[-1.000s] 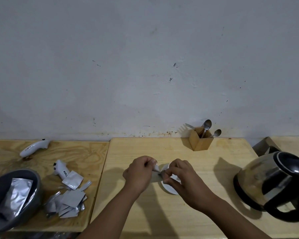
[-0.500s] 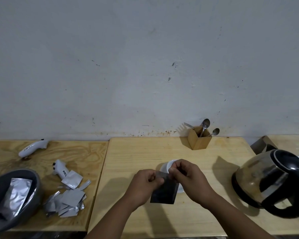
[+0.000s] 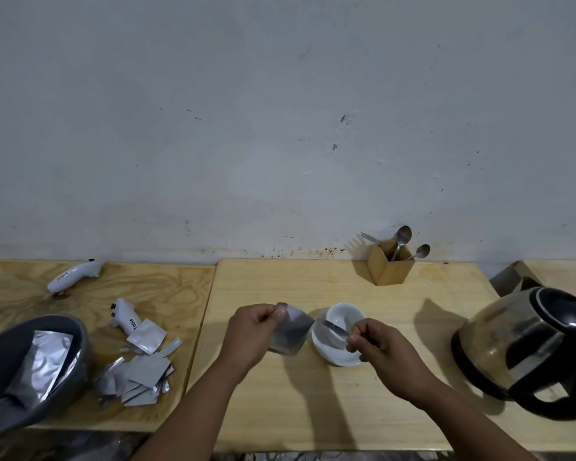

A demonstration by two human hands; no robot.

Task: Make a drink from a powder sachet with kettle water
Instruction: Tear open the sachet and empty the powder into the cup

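My left hand (image 3: 251, 331) pinches the top corner of a silver powder sachet (image 3: 290, 334), which hangs just left of a white cup (image 3: 343, 319) on its white saucer (image 3: 341, 357). My right hand (image 3: 378, 347) pinches a thin torn-off foil strip (image 3: 335, 328) that crosses in front of the cup. The two hands are apart, with the strip separated from the sachet. A glass and black kettle (image 3: 529, 347) stands on the table at the right.
A wooden holder (image 3: 391, 266) with spoons and a fork sits by the wall. On the left table lie a pile of foil sachets (image 3: 140, 377), a grey bowl (image 3: 70, 331) holding foil packs, and two white handheld devices (image 3: 75, 277).
The hands, held together on the sachet in front of the cup, have pulled apart. A strip has torn off and moved right with my right hand; the sachet moved left.
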